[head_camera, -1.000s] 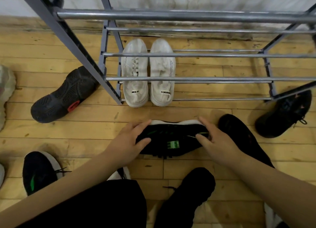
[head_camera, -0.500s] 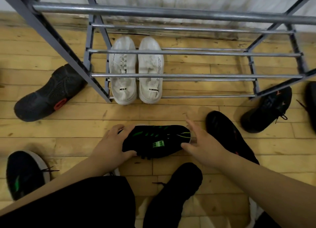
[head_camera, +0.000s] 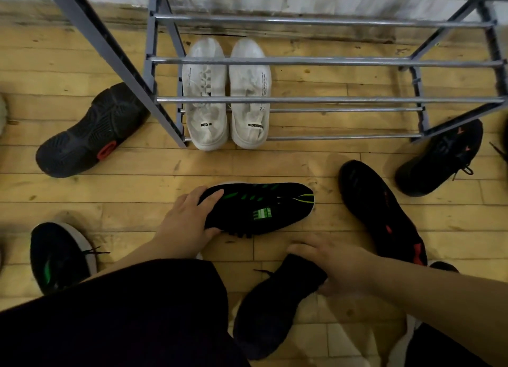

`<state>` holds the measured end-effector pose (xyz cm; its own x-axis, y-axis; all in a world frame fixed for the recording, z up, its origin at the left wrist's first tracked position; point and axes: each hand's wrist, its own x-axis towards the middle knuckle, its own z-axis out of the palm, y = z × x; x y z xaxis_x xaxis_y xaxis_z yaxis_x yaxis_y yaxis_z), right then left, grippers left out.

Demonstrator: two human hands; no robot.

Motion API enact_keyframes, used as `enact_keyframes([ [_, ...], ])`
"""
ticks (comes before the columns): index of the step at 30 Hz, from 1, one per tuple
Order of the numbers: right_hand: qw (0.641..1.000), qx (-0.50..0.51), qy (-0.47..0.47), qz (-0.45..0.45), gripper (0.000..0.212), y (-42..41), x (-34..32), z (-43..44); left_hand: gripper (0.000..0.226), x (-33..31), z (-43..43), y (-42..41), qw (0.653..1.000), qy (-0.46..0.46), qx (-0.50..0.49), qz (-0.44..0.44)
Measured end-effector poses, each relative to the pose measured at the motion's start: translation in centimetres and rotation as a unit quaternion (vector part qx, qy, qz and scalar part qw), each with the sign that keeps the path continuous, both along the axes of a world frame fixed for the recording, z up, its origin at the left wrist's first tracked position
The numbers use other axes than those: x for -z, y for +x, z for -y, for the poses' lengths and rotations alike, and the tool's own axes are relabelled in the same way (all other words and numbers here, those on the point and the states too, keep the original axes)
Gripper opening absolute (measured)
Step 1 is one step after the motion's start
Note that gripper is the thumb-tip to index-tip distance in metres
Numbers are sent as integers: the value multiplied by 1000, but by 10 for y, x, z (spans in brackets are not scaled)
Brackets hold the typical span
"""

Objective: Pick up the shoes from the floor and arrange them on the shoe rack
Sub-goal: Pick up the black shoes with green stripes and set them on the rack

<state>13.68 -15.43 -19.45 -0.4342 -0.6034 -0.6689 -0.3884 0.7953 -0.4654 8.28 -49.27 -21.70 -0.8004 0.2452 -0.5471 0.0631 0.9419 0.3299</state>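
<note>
The left hand (head_camera: 189, 223) pinches the green-striped sneaker (head_camera: 264, 210) by its left end, the right hand (head_camera: 338, 267) curls round the near black shoe (head_camera: 275, 311); firm each grip, then lift both onto the shoe rack (head_camera: 330, 100).

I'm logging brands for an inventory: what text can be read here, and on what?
"=DESIG", end cut off: tab of right white shoe.
"ED =", first letter unclear: tab of left white shoe.
Side print on right white shoe: too small to read.
Elsewhere: none.
</note>
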Motion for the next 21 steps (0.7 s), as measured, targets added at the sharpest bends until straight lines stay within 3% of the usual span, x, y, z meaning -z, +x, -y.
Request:
enact_keyframes([
  [2, 992, 95, 7, 86, 99, -11, -8, -4, 87, 1, 1, 1, 1000, 8, -5, -2],
  [5, 947, 256, -12, 195, 87, -34, -16, -5, 88, 1, 0, 0, 1000, 10, -16, 3],
  [8, 940, 286, 19, 183, 80, -37, -13, -10, 88, 1, -1, -1, 1000, 17, -24, 3],
  [11, 895, 399, 75, 184, 72, -23, -10, -22, 88, 2, 2, -1, 999, 29, -27, 6],
  [13, 887, 423, 90, 162, 68, -14, -10, -28, 88, 3, 3, 0, 999, 29, -25, 4],
  [18, 932, 339, 124, 4, 77, -12, -13, -20, 89, 4, 1, 1, 999, 22, -33, 5],
  [21, 920, 385, 58, -56, 92, -31, -15, -7, 91, 4, 3, 1, 999, 23, -43, 6],
])
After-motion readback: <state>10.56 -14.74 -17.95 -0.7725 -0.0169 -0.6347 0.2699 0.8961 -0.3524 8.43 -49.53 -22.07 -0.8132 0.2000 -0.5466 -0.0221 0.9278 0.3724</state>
